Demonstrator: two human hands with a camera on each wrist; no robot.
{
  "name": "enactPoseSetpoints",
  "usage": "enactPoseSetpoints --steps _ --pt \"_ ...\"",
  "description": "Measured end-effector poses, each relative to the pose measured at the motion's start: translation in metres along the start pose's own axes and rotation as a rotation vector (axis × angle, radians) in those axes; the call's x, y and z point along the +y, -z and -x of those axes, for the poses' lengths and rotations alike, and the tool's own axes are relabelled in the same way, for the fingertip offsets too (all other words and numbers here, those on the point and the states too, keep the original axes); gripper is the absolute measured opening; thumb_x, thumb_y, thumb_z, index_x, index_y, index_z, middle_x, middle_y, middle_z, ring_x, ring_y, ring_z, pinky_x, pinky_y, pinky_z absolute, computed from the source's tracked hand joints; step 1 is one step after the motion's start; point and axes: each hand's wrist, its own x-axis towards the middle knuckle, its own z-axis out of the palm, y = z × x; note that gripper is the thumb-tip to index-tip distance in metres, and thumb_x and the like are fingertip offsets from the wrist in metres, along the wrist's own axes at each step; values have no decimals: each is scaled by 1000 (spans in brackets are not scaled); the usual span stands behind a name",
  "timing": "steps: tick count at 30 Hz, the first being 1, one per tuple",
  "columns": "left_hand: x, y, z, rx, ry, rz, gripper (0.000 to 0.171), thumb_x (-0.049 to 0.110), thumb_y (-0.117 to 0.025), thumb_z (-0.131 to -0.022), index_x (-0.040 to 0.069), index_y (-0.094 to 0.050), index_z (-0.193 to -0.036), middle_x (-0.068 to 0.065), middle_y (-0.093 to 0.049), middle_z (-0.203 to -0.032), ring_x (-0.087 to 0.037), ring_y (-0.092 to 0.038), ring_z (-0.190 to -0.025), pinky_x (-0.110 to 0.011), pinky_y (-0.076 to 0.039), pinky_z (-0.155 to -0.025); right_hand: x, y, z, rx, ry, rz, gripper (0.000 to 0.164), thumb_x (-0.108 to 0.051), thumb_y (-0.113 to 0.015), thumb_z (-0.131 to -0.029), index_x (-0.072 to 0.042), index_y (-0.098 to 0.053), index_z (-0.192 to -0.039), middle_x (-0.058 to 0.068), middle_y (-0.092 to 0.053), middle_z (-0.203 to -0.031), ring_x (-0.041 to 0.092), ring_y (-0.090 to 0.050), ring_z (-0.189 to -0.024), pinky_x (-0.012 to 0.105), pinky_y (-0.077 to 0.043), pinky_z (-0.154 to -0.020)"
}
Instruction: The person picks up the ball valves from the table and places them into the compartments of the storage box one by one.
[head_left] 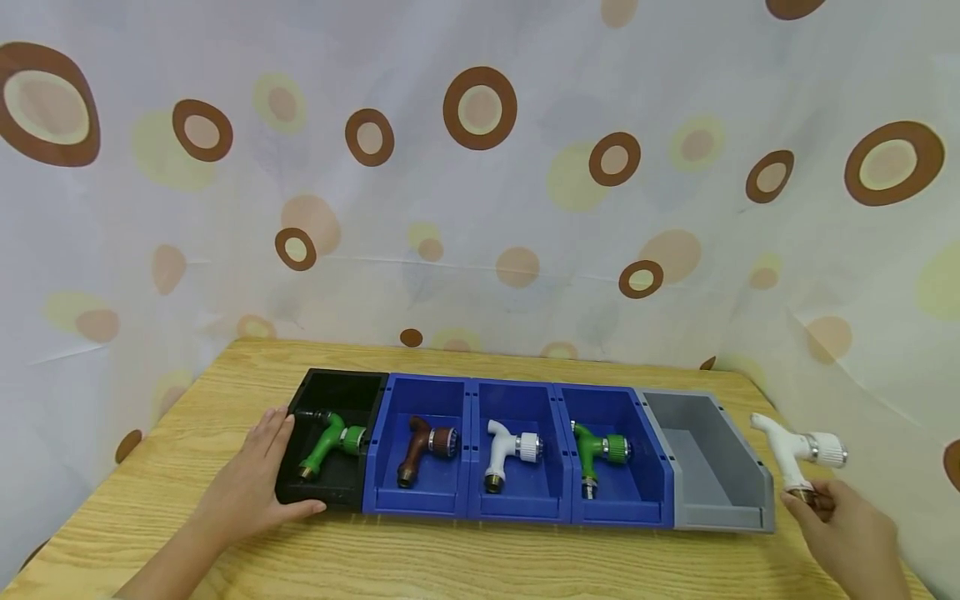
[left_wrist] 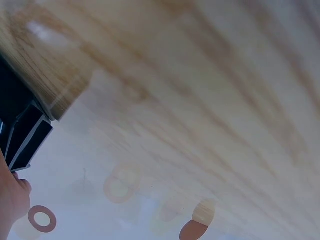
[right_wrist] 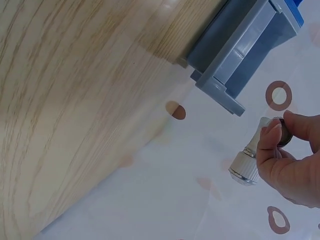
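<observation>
My right hand [head_left: 855, 529] pinches a white faucet [head_left: 791, 450] by its threaded brass end, holding it up right of the grey bin [head_left: 723, 518]. In the right wrist view, the faucet's ribbed knob [right_wrist: 245, 167] points away from the curled fingers. My left hand [head_left: 251, 479] rests against the black bin [head_left: 330, 497] with fairly straight fingers on its left side and the thumb along its front. Inside that bin lies a green faucet [head_left: 324, 444]. Three blue bins hold a brown faucet [head_left: 417, 450], another white faucet [head_left: 502, 450] and another green faucet [head_left: 588, 450]. No faucet shows inside the grey bin.
The bins stand side by side in a row on a wooden table [head_left: 450, 558]. Behind the table hangs a pale cloth [head_left: 480, 208] printed with brown rings and coloured spots, which also covers both sides.
</observation>
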Motion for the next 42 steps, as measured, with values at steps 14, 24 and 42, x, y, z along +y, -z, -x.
enactPoseSetpoints --steps 14,24,42 --pt "0 0 -1 -1 5 0 115 66 -69 -65 -10 -27 -141 -30 -26 -147 -40 -21 -139 -53 -33 -105 -18 -5 -2 -22 63 -16 33 -12 -67 -83 18 -58 -92 22 -64 -73 3 -53 -55 23 -42 -49" --pt "-3 -6 1 54 -27 -17 113 64 -69 -66 -9 -27 -141 -30 -29 -145 -37 -18 -141 -20 7 -110 -30 -19 0 49 109 -48 24 -8 -71 -78 13 -60 -86 18 -65 -70 -11 -43 -53 18 -41 -46" --pt "-3 -6 1 50 -30 -8 113 64 -69 -66 -10 -28 -140 -31 -28 -145 -37 -17 -141 -15 14 -108 -48 -35 -5 -59 108 -70 28 -7 -73 -76 13 -60 -90 15 -66 -72 3 -52 -58 19 -43 -50"
